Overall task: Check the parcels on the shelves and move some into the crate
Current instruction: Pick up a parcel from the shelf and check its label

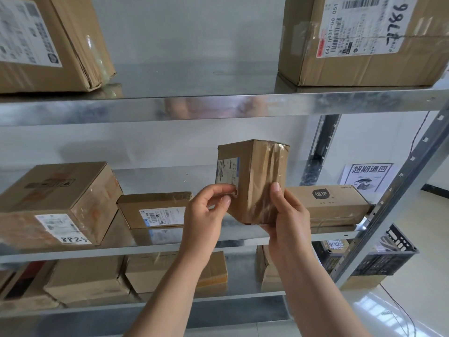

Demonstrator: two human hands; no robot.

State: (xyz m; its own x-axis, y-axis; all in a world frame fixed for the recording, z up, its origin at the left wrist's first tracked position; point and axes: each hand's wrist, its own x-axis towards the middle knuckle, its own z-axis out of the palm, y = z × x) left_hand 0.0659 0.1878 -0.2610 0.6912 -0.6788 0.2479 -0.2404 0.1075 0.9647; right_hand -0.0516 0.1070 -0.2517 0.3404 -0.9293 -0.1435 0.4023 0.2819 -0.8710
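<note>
A small brown taped parcel (pixel 252 176) stands on end in front of the middle shelf (pixel 155 242), held up by both hands. My right hand (pixel 288 215) grips its lower right side, thumb on the taped face. My left hand (pixel 206 212) pinches the lower corner of its white label. The black crate (pixel 384 256) sits low at the right, behind the shelf post, with a parcel inside it.
On the middle shelf lie a large box (pixel 58 205) at left, a flat labelled box (pixel 155 210) and a long box (pixel 330 205) at right. Two big boxes (pixel 364 40) sit on the top shelf; several parcels fill the lower shelf. A slanted metal post (pixel 398 190) stands right.
</note>
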